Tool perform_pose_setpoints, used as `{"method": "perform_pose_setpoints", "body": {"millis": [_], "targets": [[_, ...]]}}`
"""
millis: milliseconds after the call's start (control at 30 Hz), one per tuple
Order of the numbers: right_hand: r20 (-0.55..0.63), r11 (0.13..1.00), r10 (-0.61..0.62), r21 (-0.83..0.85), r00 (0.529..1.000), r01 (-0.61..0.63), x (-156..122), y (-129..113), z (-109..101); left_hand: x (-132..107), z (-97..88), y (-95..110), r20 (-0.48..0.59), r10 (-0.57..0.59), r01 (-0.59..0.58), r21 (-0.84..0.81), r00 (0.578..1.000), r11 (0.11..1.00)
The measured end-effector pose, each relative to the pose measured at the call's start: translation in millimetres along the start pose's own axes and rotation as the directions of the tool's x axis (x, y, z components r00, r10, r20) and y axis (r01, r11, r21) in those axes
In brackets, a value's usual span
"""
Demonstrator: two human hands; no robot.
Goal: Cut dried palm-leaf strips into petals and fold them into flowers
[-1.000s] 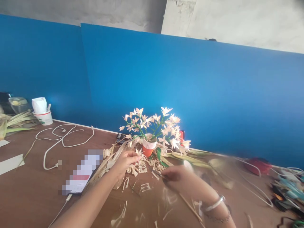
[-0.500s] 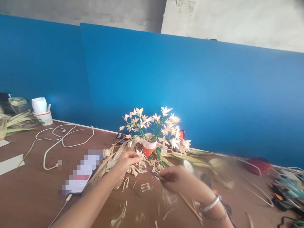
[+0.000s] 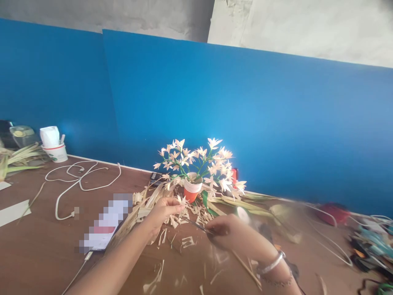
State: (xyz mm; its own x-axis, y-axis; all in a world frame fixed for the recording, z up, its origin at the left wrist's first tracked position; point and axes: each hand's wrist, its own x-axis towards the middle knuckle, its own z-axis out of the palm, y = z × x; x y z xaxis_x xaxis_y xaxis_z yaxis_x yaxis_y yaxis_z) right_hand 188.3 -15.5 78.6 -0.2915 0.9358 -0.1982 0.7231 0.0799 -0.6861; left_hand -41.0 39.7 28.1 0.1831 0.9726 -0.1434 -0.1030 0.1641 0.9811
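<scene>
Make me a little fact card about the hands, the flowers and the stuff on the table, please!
Left hand: pinches a small pale flower
Right hand: holds a thin dark tool; exact kind unclear
Right wrist: silver bracelet
Bouquet: pale, pointed-petal flowers on green stems
Flower holder: orange-and-white cup, upright
Near the hands: pale scraps on the brown table
Beside the left forearm: phone, screen pixelated
Background: blue partition

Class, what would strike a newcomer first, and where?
A blue partition spans the view behind the table. Before it, pale flowers rise from an orange cup near the centre. In front, the left hand pinches a blossom; the right hand holds a thin dark tool.
</scene>
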Motion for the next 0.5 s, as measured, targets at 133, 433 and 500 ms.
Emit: {"method": "perform_pose_setpoints", "body": {"millis": [133, 433, 500], "targets": [[-0.006, 0.998, -0.036, -0.043, 0.999, 0.036, 2, -5, 5, -1, 1.7, -1, 0.000, 0.024, -0.023, 0.093, 1.000, 0.995], [-0.139, 0.953, -0.094, -0.298, 0.986, 0.048, -1, -33, 21, 3, 5.1, -4, -0.043, 0.069, -0.061, 0.171, 0.997, 0.983], [-0.154, 0.952, -0.115, -0.298, 0.981, 0.065, -2, -36, 23, 3, 5.3, -5, -0.047, 0.078, -0.068, 0.189, 0.996, 0.980]]}}
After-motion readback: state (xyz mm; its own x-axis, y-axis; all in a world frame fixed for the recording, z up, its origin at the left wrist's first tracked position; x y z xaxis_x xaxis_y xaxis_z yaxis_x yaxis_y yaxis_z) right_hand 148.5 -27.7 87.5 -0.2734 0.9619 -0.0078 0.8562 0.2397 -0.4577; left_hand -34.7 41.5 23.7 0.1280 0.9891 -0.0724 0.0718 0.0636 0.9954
